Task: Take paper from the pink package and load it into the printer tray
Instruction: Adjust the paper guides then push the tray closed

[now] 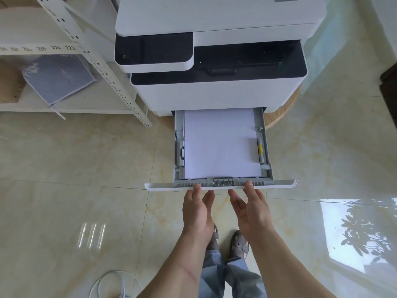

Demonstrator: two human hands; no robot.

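Paper (221,143) stacked in printer tray (221,185) at centre frame, left hand (196,209) and right hand (252,208) below, fingers apart, thumbs on tray's front lip

You have one printer (217,61) in front of you, with one tray (221,184) pulled out of it. One stack of white paper (221,143) lies in that tray, and one yellow tab (260,149) shows on its right guide. Your two hands are in view, the left hand (196,211) and the right hand (253,209). You can count two sandalled feet (239,244) below them, one metal shelf rack (94,61) on your left, and one white cable (111,282) on the floor.
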